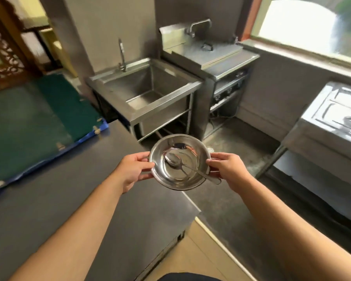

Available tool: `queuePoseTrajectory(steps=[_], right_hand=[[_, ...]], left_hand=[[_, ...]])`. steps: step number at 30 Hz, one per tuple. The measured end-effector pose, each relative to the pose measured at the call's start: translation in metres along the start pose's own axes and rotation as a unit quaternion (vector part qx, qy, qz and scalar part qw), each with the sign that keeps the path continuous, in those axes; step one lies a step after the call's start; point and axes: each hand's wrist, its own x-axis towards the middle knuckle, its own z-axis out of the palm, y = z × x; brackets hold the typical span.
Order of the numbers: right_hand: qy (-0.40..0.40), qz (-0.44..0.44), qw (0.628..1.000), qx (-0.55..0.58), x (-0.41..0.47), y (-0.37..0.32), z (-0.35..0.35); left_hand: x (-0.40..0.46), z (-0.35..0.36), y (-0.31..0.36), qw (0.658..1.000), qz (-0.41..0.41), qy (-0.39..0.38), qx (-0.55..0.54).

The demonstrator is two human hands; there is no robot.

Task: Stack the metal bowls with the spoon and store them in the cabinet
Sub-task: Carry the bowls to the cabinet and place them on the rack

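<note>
I hold the shiny metal bowls (190,155) in the air in front of me, past the corner of the grey counter. My left hand (133,169) grips the left rim and my right hand (229,169) grips the right rim. A metal spoon (176,161) lies inside the top bowl, its scoop near the middle and its handle sticking out over the rim at the lower right. How many bowls are nested I cannot tell.
A grey counter (59,199) runs along my left, with a green mat (28,122) edged in blue on it. Ahead stands a steel sink (144,88) with a tap, beside a lidded steel unit (213,51). A steel table (336,118) is at the right under a window.
</note>
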Motion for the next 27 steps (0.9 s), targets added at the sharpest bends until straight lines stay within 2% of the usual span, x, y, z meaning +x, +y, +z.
queuePoseTrajectory(steps=[7,14,18,22,27], right_hand=[[0.080,-0.035,0.995,0.043,-0.021,-0.009,-0.168],[0.243,-0.039,0.962,0.115,-0.072,0.012,-0.333],[0.344,-0.036,0.925,0.159,-0.110,0.036,-0.405],[0.412,-0.019,0.893,0.180,-0.132,0.056,-0.446],[0.535,0.003,0.823,0.192,-0.157,0.086,-0.520]], left_hand=[[0.031,0.164,0.036,0.994,0.015,-0.106,0.012],[0.049,0.359,0.062,0.962,0.019,-0.264,0.063],[0.051,0.468,0.068,0.921,0.015,-0.373,0.112],[0.055,0.542,0.066,0.887,0.017,-0.441,0.135],[0.066,0.687,0.049,0.798,-0.011,-0.575,0.180]])
